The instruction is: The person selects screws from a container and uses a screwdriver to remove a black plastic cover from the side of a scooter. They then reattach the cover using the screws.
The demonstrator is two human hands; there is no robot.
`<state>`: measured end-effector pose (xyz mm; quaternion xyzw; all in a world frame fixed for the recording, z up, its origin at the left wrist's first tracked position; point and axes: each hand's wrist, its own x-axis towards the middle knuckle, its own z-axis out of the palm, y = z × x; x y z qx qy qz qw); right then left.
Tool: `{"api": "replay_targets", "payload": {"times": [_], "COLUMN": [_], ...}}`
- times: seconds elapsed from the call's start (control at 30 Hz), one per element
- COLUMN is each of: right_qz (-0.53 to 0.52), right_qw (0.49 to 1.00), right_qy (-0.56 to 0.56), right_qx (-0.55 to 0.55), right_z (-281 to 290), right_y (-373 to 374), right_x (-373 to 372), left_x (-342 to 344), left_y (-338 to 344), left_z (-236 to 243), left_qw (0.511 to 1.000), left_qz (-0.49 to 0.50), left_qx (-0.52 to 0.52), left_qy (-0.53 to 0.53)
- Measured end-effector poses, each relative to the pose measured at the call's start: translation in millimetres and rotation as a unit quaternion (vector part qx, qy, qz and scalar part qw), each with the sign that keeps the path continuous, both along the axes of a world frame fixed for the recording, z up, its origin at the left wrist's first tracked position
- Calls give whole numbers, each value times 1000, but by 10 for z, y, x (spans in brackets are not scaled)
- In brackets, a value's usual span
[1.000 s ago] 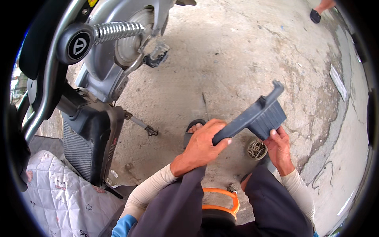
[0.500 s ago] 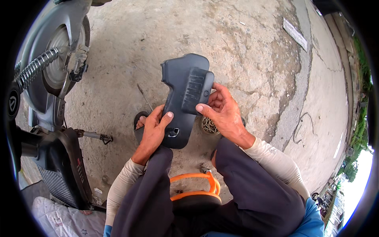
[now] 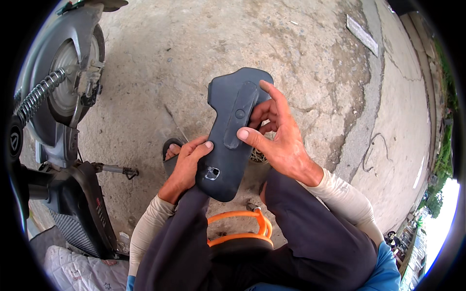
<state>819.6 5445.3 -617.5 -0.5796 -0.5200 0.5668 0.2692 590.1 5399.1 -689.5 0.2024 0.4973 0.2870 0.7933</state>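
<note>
A dark grey plastic panel (image 3: 224, 167) is held tilted above my knees, with a ragged-edged hole near its lower end. My left hand (image 3: 187, 162) grips its left edge, thumb on the face and fingers behind. Against the face lies a smaller oblong dark plastic piece (image 3: 247, 99) with a round mark in its middle. My right hand (image 3: 281, 133) is at the panel's right side, fingers apart and index stretched up. Its thumb touches or nearly touches the oblong piece. Whether that piece sits in a recess I cannot tell.
A motorbike or scooter with a coil spring (image 3: 46, 92), wheel and kickstand (image 3: 116, 169) stands at the left. Partly hidden below the panel is a container of screws (image 3: 258, 156). An orange frame (image 3: 235, 214) lies between my legs; a thin rod (image 3: 174, 121) is on the concrete.
The oblong piece has turned from standing out with its ribbed side showing to lying along the panel. My right fingers have spread. The panel has shifted slightly right and down.
</note>
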Motion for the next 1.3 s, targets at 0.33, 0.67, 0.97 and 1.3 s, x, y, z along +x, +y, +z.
{"api": "replay_targets", "payload": {"times": [0.33, 0.67, 0.97, 1.3], "right_qz": [153, 106, 74, 111], "right_qw": [921, 911, 940, 933], "right_qy": [-272, -226, -203, -237], "right_qx": [233, 328, 264, 246], "right_z": [-3, -94, -269, -350], "right_y": [-48, -20, 155, 52], "right_x": [31, 212, 260, 271], "left_x": [107, 131, 107, 179], "left_y": [-124, 24, 378, 320], "left_z": [-143, -17, -5, -120], "left_qw": [996, 969, 997, 997], "left_qz": [-44, -157, 8, -51], "left_qx": [-30, 146, 75, 53], "left_qy": [-71, 125, 33, 0]}}
